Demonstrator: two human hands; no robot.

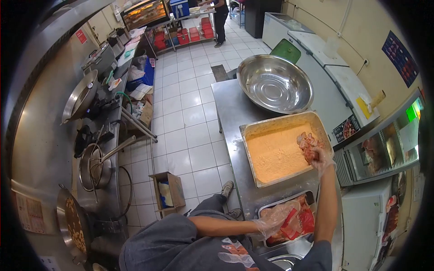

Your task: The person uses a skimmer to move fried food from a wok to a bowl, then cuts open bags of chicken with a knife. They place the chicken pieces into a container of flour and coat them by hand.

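A deep metal tray [251, 167] of orange-yellow powder stands on the steel table [230, 117]. At its right side my right hand [321, 160], in a clear plastic glove, holds a piece of raw meat [308, 143] over the powder. My left hand [270, 226], also gloved, is over a smaller metal tray [312, 197] of raw meat in red marinade. It is beside a clear and red plastic bag [296, 221]; its fingers are hard to make out against the bag and meat.
A large steel bowl [275, 86] is at the table's far end. Woks [72, 221] and a pot [96, 167] line the left counter. An open cardboard box [174, 194] sits on the floor. A person [220, 20] stands at the back. Freezers [312, 72] line the right wall.
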